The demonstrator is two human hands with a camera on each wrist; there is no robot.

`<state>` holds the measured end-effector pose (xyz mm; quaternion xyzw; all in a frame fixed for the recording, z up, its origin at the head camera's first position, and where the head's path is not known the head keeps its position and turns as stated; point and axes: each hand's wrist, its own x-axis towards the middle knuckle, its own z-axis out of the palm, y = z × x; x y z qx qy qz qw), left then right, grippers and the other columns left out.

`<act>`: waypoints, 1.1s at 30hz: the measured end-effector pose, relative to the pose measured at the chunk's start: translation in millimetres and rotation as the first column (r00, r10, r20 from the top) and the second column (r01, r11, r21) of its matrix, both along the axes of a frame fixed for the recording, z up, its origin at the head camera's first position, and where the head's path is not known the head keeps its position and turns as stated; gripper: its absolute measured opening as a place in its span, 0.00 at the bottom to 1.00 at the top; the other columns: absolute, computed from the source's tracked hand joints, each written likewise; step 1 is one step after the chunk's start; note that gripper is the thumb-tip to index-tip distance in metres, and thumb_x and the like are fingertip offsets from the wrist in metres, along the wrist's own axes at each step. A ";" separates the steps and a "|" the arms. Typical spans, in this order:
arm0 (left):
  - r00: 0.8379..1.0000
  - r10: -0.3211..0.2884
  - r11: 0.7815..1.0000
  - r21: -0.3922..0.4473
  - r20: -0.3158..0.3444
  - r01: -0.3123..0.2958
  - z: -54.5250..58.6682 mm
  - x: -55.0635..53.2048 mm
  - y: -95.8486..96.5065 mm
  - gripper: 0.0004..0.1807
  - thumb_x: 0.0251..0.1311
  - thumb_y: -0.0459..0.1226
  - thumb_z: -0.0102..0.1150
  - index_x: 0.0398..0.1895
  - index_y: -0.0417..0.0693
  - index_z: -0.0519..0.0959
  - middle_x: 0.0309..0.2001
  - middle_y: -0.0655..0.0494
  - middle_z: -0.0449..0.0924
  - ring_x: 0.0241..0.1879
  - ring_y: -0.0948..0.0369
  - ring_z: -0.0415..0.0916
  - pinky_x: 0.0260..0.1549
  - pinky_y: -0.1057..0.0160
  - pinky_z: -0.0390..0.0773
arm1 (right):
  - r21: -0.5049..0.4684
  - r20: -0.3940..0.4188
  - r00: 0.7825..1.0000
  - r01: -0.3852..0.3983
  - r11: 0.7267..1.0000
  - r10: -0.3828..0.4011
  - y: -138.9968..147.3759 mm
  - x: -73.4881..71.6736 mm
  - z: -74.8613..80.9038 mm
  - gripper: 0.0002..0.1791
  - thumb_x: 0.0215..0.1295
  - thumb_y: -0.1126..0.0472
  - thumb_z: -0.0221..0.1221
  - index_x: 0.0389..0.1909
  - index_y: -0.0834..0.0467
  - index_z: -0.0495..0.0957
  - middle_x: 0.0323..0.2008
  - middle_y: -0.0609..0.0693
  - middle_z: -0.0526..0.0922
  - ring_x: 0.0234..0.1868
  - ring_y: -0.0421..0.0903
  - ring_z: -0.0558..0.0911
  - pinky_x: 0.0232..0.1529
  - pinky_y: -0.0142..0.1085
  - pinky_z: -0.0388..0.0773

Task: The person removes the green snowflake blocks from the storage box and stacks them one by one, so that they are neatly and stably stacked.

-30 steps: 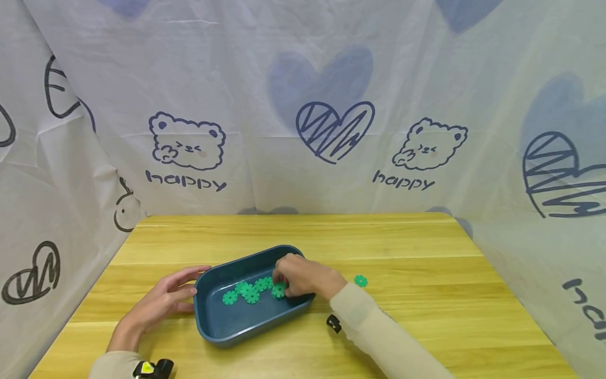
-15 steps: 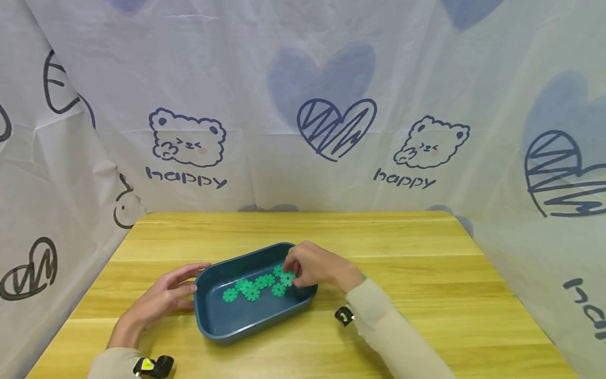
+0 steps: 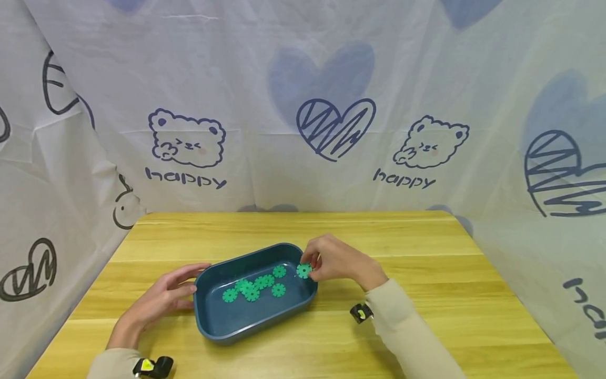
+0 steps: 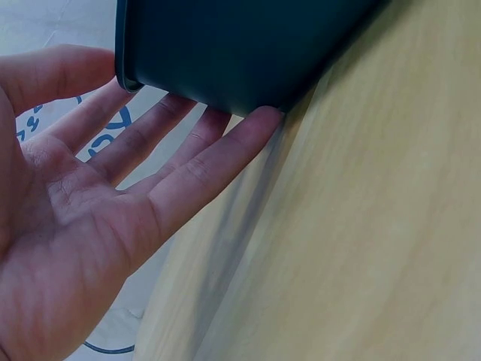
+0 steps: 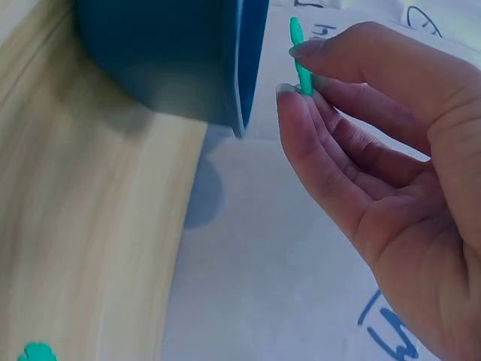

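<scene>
A dark blue oblong bin (image 3: pixel 246 326) stands on the table, with several green notched discs (image 3: pixel 252 293) lying flat on its floor. At its left end my left hand (image 3: pixel 158 297) rests with long, slightly bent fingers. In the left wrist view the thumb is at the rim and the fingertips (image 4: pixel 264 120) lie along the outer wall of the bin (image 4: pixel 225 53). My right hand (image 3: pixel 338 263) pinches one green notched disc (image 3: pixel 304 271) between thumb and fingers over the bin's right end. Edge-on in the right wrist view, this disc (image 5: pixel 301 64) is just past the bin's rim (image 5: pixel 239 113).
A wooden table (image 3: pixel 426 326) carries the bin, with a patterned white cloth (image 3: pixel 255 179) hanging behind and at both sides. Another green piece (image 5: pixel 37 351) lies on the table at the bottom left of the right wrist view, hidden behind my right arm in the head view.
My right hand has risen from inside the bin and moved right, carrying one disc from among the others to the right rim. The left hand and bin have stayed put.
</scene>
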<state>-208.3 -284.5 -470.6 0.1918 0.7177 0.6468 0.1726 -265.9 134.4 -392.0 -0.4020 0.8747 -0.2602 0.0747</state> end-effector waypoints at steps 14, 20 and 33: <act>1.000 -0.016 1.000 0.012 -0.007 0.016 0.4 -0.8 0.8 0.29 0.78 0.33 0.48 0.79 0.39 0.59 0.65 0.69 0.75 0.60 0.67 0.80 0.51 0.54 0.88 | -0.056 0.058 0.992 0.111 0.992 -0.108 51.0 -0.5 -3.1 0.10 0.55 0.68 0.72 0.40 0.62 0.88 0.37 0.54 0.87 0.32 0.37 0.82 0.37 0.27 0.84; 1.000 0.000 1.000 -0.011 0.009 0.000 2.4 -1.3 1.5 0.30 0.77 0.34 0.49 0.79 0.41 0.59 0.65 0.72 0.75 0.61 0.68 0.80 0.52 0.54 0.88 | -0.060 0.074 0.984 0.165 0.984 -0.161 74.0 -3.2 -12.6 0.09 0.56 0.66 0.72 0.39 0.60 0.88 0.37 0.52 0.87 0.33 0.38 0.83 0.36 0.29 0.84; 1.000 -0.007 1.000 0.009 -0.014 0.007 0.7 -0.2 1.7 0.29 0.77 0.33 0.48 0.79 0.38 0.59 0.64 0.68 0.76 0.59 0.65 0.81 0.50 0.54 0.88 | 0.000 0.071 0.966 0.248 0.969 -0.247 113.2 -6.7 -38.2 0.09 0.58 0.61 0.73 0.39 0.57 0.89 0.40 0.48 0.89 0.41 0.46 0.83 0.39 0.32 0.83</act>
